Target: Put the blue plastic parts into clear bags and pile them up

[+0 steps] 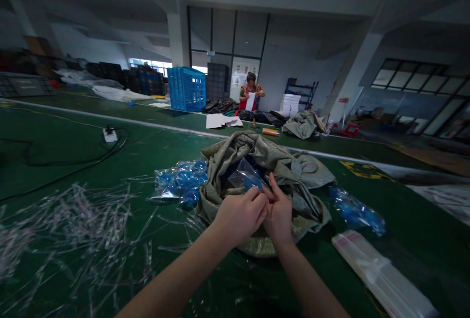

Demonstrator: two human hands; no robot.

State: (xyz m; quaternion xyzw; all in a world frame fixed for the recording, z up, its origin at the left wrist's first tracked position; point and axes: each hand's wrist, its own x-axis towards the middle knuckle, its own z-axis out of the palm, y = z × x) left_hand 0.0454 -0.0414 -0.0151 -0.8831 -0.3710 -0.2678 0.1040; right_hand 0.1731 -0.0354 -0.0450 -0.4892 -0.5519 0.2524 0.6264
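Note:
My left hand [240,215] and my right hand [279,213] meet over an open grey woven sack [264,161] on the green table. Both pinch the lower edge of a small clear plastic bag [246,177] with something blue inside, held up above the sack's mouth. The fingers of both hands are closed on the bag's edge, thumbs touching. What lies deeper inside the sack is dark and hidden.
A pile of filled blue bags [181,181] lies left of the sack and another bag [356,209] right of it. A stack of empty clear bags [382,274] is at lower right. Clear plastic strips [73,230] litter the left. A power strip [109,135] and cables lie beyond. A person [250,94] works at the far table beside a blue crate [187,88].

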